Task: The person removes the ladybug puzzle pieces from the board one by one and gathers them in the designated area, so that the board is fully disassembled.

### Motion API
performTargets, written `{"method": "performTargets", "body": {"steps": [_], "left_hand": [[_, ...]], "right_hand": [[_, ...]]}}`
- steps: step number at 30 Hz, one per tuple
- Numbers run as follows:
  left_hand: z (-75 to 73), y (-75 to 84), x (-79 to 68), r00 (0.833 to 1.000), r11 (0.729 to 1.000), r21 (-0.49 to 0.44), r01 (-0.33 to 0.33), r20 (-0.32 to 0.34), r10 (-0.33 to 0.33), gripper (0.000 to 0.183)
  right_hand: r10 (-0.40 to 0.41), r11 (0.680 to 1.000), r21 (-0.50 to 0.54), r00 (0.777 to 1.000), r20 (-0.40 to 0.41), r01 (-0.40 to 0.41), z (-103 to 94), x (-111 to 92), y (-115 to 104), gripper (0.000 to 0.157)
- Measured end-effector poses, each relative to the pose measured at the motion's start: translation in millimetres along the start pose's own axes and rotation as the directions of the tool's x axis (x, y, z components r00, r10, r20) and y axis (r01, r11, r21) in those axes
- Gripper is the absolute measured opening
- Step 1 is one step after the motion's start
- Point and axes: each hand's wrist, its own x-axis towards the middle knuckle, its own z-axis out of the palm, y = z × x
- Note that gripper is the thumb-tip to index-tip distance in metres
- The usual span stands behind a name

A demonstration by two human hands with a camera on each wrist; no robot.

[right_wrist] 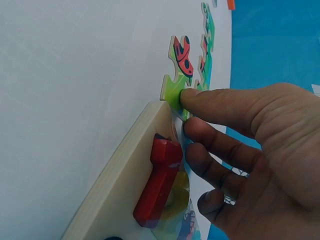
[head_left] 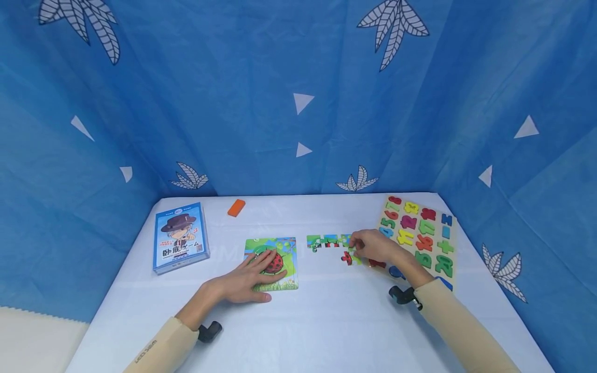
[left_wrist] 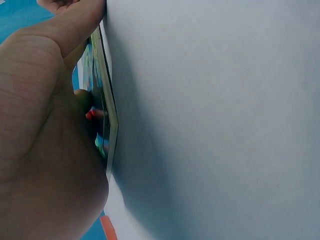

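My left hand [head_left: 247,280] lies with spread, straight fingers on a square ladybug picture board [head_left: 290,259]. In the left wrist view the board's edge [left_wrist: 111,107] shows beside the palm. My right hand [head_left: 375,246] pinches a red and green jigsaw piece [right_wrist: 175,92] with bent fingers; the thumb is on its green end and the other fingertips are close by. A joined row of jigsaw pieces [head_left: 328,241], green with red ladybug parts, lies just beyond that piece. The hand partly hides the row's right end.
Right of the pieces lies a wooden number board [head_left: 436,241] with colourful raised numbers, under the right forearm. A blue boxed card game [head_left: 181,238] stands at the left. An orange block [head_left: 236,207] lies near the back edge. Blue cloth [head_left: 298,103] hangs around the table.
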Motion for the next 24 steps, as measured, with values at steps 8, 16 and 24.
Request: {"method": "performTargets", "body": {"steps": [8, 16, 24], "left_hand": [[1.0, 0.4, 0.7, 1.0, 1.0, -0.007, -0.003, -0.002, 0.003, 0.064], [0.2, 2.2, -0.1, 1.0, 1.0, -0.006, -0.008, -0.004, 0.008, 0.064], [1.2, 2.4, 0.0, 1.0, 1.0, -0.001, 0.002, -0.016, -0.002, 0.063]], "right_hand": [[0.0, 1.0, 0.003, 1.0, -0.002, 0.0, 1.3, -0.8, 3.6, 0.016], [-0.008, 1.0, -0.004, 1.0, -0.016, 0.008, 2.0, -2.0, 3.9, 0.019], [-0.009, 1.0, -0.009, 1.0, -0.019, 0.009, 0.0, -2.4, 2.5, 0.02]]}}
